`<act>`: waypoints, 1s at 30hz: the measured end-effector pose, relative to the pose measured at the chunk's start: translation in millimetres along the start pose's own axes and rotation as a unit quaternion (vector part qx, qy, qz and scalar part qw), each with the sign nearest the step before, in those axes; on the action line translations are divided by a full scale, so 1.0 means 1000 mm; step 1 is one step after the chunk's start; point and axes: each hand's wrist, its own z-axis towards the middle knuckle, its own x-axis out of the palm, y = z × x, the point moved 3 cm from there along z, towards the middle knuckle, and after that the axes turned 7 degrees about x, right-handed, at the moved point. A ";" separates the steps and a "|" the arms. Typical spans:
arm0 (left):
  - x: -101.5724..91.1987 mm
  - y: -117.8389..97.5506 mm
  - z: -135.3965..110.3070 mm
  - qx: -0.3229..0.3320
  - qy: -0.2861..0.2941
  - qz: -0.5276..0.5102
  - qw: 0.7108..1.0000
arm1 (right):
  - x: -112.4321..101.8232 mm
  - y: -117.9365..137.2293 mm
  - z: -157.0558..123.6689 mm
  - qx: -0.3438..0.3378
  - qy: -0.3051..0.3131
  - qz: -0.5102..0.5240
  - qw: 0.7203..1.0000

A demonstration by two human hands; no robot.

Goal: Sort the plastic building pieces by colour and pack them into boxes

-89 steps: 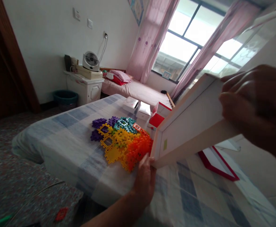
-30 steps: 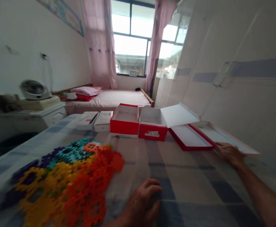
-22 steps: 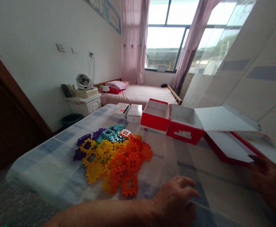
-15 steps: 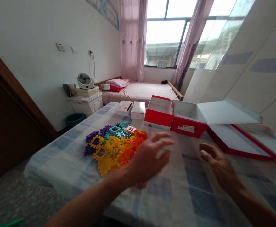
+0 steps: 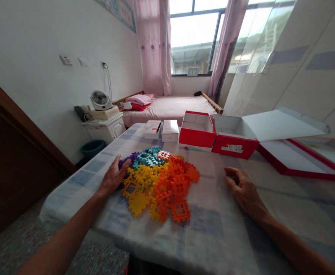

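The heap of bright plastic interlocking square tiles [image 5: 160, 181] lies mid-counter [image 5: 207, 229] on a blue-checked cloth, in front of an open red cardboard box [image 5: 197, 131]. The left hand [image 5: 113, 176] lies released and flat, its fingertips touching the purple tiles at the heap's left edge. The right hand [image 5: 243, 190] rests empty and loosely curled on the cloth, apart from the orange side. Any push on the heap would likely go best low and slow, with palms against the cloth, so that tiles do not ride over the fingers.

The left hand [image 5: 114, 176] hides some purple tiles [image 5: 133, 156]; the box label [image 5: 234, 148] seems unreadably small.
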 end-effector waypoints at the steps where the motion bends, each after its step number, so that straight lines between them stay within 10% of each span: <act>1: 0.003 -0.010 -0.001 0.006 -0.003 -0.022 1.000 | -0.001 0.001 0.000 -0.006 -0.002 -0.009 1.000; 16: 0.028 -0.099 0.007 0.188 -0.087 -0.047 0.977 | 0.049 0.098 -0.061 -0.272 0.172 -0.127 0.938; 25: 0.058 -0.157 -0.007 0.343 0.047 0.002 0.938 | 0.082 0.149 -0.105 -0.455 0.162 -0.167 0.860; 30: 0.040 -0.170 0.012 0.358 0.114 -0.095 0.922 | 0.100 0.181 -0.124 -0.512 0.159 -0.177 0.826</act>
